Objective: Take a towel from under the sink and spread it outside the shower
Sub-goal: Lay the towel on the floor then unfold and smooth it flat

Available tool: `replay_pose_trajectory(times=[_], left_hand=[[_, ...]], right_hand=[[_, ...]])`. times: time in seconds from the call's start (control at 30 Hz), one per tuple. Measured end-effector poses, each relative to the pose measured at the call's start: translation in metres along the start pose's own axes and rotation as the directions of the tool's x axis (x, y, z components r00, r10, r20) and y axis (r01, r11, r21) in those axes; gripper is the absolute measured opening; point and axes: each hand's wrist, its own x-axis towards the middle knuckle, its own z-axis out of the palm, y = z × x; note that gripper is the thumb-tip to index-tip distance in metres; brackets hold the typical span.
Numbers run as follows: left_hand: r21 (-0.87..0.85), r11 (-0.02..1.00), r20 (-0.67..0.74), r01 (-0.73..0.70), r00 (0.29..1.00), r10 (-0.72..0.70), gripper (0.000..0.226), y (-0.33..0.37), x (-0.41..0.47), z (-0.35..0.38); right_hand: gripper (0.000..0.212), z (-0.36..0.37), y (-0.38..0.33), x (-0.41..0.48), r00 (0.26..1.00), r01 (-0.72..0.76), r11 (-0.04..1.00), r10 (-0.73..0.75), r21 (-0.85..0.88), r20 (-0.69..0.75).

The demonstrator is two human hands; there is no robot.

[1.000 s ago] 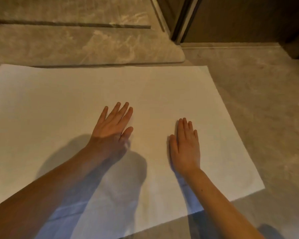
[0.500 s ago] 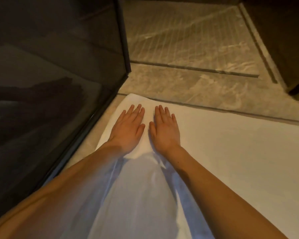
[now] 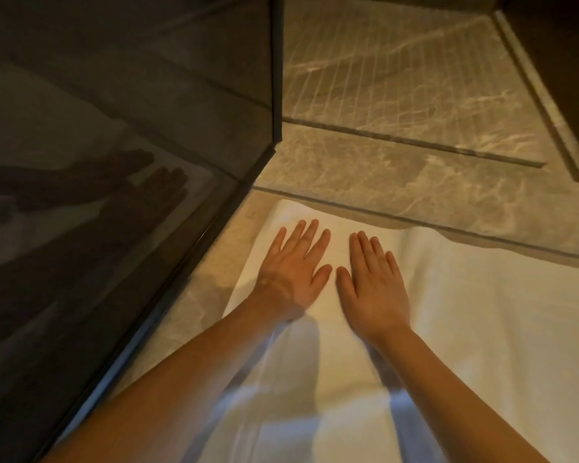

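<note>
A white towel [image 3: 482, 315] lies spread flat on the marble floor, its far edge along the shower threshold [image 3: 398, 192]. My left hand [image 3: 293, 265] presses flat on the towel near its far left corner, fingers straight. My right hand [image 3: 373, 284] lies flat beside it, palm down on the towel, fingers together. Neither hand holds anything. My forearms cast shadows over the near part of the towel.
A dark glass shower panel [image 3: 114, 162] stands at the left, its black frame edge [image 3: 276, 71] close to the towel's corner. Beyond the threshold is the grooved marble shower floor [image 3: 398, 78]. A dark wall [image 3: 559, 45] rises at the far right.
Both hands moved from the middle of the towel to its left end by the glass panel. Since half a second ago they have spread slightly apart.
</note>
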Motion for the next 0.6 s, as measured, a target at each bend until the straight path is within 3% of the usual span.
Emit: replay_pose_trajectory(times=[0.2, 0.5, 0.6], left_hand=[[0.073, 0.989, 0.038, 0.126, 0.991, -0.129, 0.066, -0.027, 0.009, -0.007], [-0.021, 0.989, 0.017, 0.146, 0.989, -0.146, 0.066, -0.042, 0.011, -0.022], [-0.021, 0.998, -0.051, 0.056, 0.997, -0.057, 0.058, -0.022, 0.016, -0.018]], right_hand=[[0.063, -0.002, -0.008, 0.008, 1.0, -0.002, 1.0, 0.002, -0.007, 0.02], [0.062, -0.011, -0.032, 0.026, 0.998, -0.015, 1.0, 0.015, -0.005, 0.062], [0.059, -0.012, -0.048, 0.043, 0.998, 0.048, 0.999, -0.049, 0.005, 0.031]])
